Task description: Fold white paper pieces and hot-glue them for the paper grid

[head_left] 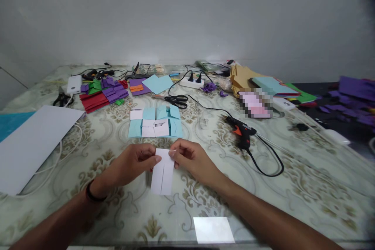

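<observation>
1. So our left hand (139, 160) pinches the top left of a folded white paper (166, 175), thumb in front.
2. Our right hand (191, 160) pinches its top right.
3. We've got that paper mid-width, toward the worktop's (307, 187) front edge.
4. Another white sheet (213, 229) lies right along that edge; our glue gun (243, 131) sits further right.

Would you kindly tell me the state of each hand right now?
Left hand: closed, pinching the white paper at its upper left edge.
Right hand: closed, pinching the same paper near its upper right corner.
</observation>
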`<state>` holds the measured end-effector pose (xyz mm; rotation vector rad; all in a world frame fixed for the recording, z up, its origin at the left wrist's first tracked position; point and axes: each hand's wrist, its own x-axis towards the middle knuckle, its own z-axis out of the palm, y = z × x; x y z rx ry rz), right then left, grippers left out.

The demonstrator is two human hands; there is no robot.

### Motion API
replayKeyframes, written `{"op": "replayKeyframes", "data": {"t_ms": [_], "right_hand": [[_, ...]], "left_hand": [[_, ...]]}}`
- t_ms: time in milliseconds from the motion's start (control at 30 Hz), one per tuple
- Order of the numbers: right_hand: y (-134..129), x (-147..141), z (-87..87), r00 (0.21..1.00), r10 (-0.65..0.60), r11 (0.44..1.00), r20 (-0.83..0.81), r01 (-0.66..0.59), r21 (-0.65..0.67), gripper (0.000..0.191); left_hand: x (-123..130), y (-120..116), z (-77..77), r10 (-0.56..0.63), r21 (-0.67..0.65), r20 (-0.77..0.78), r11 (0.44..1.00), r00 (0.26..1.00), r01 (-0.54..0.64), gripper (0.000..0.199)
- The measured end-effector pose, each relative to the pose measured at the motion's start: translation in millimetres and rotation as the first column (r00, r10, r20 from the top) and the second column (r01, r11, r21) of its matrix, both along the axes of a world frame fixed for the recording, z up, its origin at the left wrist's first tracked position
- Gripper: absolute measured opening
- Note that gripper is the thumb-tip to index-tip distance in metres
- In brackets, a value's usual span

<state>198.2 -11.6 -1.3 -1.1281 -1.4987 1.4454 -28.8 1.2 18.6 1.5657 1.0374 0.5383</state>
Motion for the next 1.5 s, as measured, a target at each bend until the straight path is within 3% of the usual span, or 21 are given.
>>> {"op": "replayKeyframes", "data": {"t_ms": [100, 233, 300, 433, 533, 633, 733, 833, 967, 1100, 1333, 1500], "right_hand": [[0.5, 0.0, 0.3, 1.0, 0.002, 1.0, -0.022, -0.003, -0.006, 0.028], [0.7, -0.9, -1.4, 0.998, 0.062, 0.998, -0.026, -0.063, -0.03, 0.036], [0.3, -2.0, -3.1, 0.997, 0.079, 0.996, -0.009, -0.08, -0.038, 0.038], [-0.9, -4.3, -6.6, 0.995, 0.099, 0.994, -0.004, -0.099, -0.043, 0.034], [-1.2, -4.1, -6.0, 0.995, 0.081, 0.996, -0.058, -0.082, -0.016, 0.024], [-1.9, -1.8, -0.9, 0.988, 0.079, 0.995, -0.133, -0.07, 0.076, 0.032], [-3.8, 0.2, 4.1, 0.985, 0.167, 0.942, -0.034, -0.149, 0.301, 0.038], [-6.4, -0.3, 3.7, 0.962, 0.255, 0.851, 0.096, -0.271, 0.45, 0.035], [-7.9, -2.2, -3.0, 0.934, 0.345, 0.811, 0.092, -0.346, 0.472, 0.028], [-7.2, 0.0, -5.6, 0.923, 0.379, 0.826, 0.07, -0.371, 0.423, 0.021], [-6.3, 6.1, 8.0, 0.878, 0.477, 0.871, -0.048, -0.464, 0.163, 0.019], [-1.9, 6.8, 19.2, 0.919, 0.391, 0.893, 0.055, -0.394, 0.218, 0.027]], "left_hand": [[1.4, -2.7, 0.8, 0.018, 0.074, -0.085, 0.997, 0.996, -0.011, 0.035], [2.8, -3.4, -0.1, 0.1, 0.115, -0.07, 0.989, 0.993, -0.091, 0.034], [3.7, -4.0, -2.5, 0.113, 0.081, -0.029, 0.991, 0.993, -0.111, 0.032], [5.4, -6.8, -6.6, 0.035, -0.013, -0.019, 0.999, 0.999, -0.035, 0.029], [5.0, -6.0, -7.4, 0.108, -0.041, 0.009, 0.993, 0.994, -0.108, 0.028], [3.0, -2.4, -8.8, 0.262, -0.104, 0.102, 0.962, 0.96, -0.252, 0.027], [1.4, 0.1, -12.4, 0.345, -0.185, 0.201, 0.933, 0.917, -0.31, 0.027], [1.8, -1.3, -16.0, 0.31, -0.24, 0.274, 0.939, 0.91, -0.247, 0.027], [3.9, -4.7, -16.9, 0.249, -0.23, 0.26, 0.954, 0.933, -0.191, 0.026], [5.9, -6.2, -11.6, 0.236, -0.2, 0.268, 0.962, 0.934, -0.186, 0.021], [5.8, -7.5, -5.5, 0.151, -0.168, 0.209, 0.979, 0.966, -0.116, 0.023], [3.2, -5.7, -8.3, 0.066, -0.111, 0.151, 0.993, 0.986, -0.05, 0.025]]}}
